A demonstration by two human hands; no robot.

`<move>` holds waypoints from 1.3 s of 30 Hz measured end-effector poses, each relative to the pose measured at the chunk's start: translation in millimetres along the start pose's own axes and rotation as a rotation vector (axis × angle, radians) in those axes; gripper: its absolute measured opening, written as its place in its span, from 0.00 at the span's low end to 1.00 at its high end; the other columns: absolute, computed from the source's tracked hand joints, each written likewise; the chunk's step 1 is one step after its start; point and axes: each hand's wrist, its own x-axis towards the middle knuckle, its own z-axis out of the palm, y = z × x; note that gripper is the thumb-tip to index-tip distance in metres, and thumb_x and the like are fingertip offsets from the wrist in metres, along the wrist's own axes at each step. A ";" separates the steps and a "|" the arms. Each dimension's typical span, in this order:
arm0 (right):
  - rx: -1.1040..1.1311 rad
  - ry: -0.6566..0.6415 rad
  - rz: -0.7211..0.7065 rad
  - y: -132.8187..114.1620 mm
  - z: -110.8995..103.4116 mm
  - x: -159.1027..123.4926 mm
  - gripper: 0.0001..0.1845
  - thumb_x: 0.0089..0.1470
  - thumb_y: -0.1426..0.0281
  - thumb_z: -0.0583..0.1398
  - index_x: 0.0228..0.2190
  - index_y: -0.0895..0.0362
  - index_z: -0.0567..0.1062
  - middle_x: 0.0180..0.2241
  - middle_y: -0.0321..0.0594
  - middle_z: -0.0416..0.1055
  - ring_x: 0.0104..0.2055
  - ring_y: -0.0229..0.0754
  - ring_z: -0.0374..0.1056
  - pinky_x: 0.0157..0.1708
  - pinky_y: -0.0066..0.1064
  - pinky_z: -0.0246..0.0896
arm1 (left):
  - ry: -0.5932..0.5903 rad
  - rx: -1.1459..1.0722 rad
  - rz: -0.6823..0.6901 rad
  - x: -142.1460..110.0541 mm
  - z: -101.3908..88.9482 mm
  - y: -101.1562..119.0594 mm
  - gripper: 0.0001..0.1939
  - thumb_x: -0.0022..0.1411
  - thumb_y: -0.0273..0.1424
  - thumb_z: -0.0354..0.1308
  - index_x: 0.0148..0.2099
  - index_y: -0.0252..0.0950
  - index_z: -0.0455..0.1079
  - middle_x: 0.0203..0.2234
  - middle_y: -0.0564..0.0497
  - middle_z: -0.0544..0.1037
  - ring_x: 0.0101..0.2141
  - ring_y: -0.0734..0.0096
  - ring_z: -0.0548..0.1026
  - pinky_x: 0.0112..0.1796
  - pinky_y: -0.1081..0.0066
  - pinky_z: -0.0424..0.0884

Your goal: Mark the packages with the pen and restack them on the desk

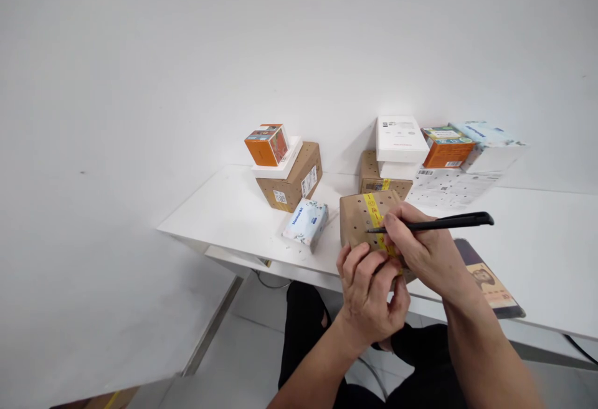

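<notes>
My right hand [427, 253] is closed around a black pen [443, 221], whose tip points left and meets the top of a brown cardboard box [354, 217]. The box has small dark dots and a strip of yellow tape [374, 210] across it. At its near side my left hand [371, 291] grips the box, fingers curled over the edge. The box sits at the table's front edge, its lower part hidden by my hands. To its left lies a white and light-blue tissue pack [306, 222]. Right of my right wrist is a dark flat item [486, 278] with a printed picture.
Against the wall, an orange box [266, 146] tops a white box [292, 159] and a brown carton [299, 175]. Further right stand white boxes [400, 138], another orange box [443, 150], a blue-white pack [490, 141] and a dotted white parcel [451, 188]. The white table [210, 210] ends near my knees.
</notes>
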 end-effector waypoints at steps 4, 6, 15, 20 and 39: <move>0.002 0.003 0.010 0.2 0.2 -0.6 0.15 0.59 0.69 0.51 0.21 0.54 0.59 0.19 0.29 0.55 0.21 0.32 0.53 0.22 0.25 0.51 | -0.004 -0.002 0.006 -0.7 -0.3 -0.2 0.15 0.52 0.25 0.57 0.45 0.36 0.67 0.38 0.45 0.74 0.48 0.57 0.69 0.52 0.52 0.65; 0.002 0.006 0.004 0.5 0.6 -0.7 0.15 0.60 0.69 0.51 0.21 0.55 0.59 0.19 0.29 0.55 0.21 0.32 0.53 0.23 0.25 0.51 | 0.002 -0.001 0.003 -0.5 -0.3 0.1 0.15 0.53 0.25 0.57 0.45 0.36 0.67 0.38 0.45 0.74 0.48 0.57 0.69 0.52 0.52 0.65; 0.028 0.033 0.014 4.5 2.1 -0.6 0.15 0.60 0.68 0.52 0.21 0.55 0.60 0.19 0.29 0.56 0.21 0.31 0.54 0.23 0.25 0.52 | 0.039 -0.010 0.003 1.1 2.9 0.1 0.13 0.53 0.25 0.56 0.43 0.34 0.68 0.38 0.45 0.74 0.48 0.57 0.69 0.51 0.52 0.66; 0.247 0.234 0.065 8.6 4.4 -2.4 0.13 0.60 0.63 0.54 0.26 0.55 0.66 0.20 0.30 0.63 0.18 0.31 0.57 0.18 0.25 0.52 | 0.016 -0.012 0.011 2.4 1.5 -1.0 0.14 0.54 0.25 0.56 0.44 0.33 0.68 0.39 0.44 0.73 0.49 0.56 0.68 0.51 0.52 0.66; -1.013 -0.071 0.091 184.9 3.4 -52.2 0.21 0.53 0.76 0.54 0.49 0.57 0.72 0.45 0.49 0.73 0.48 0.54 0.63 0.39 0.40 0.62 | 0.029 0.005 0.027 5.3 1.1 -1.3 0.14 0.55 0.26 0.55 0.45 0.35 0.67 0.39 0.45 0.73 0.48 0.58 0.69 0.51 0.53 0.66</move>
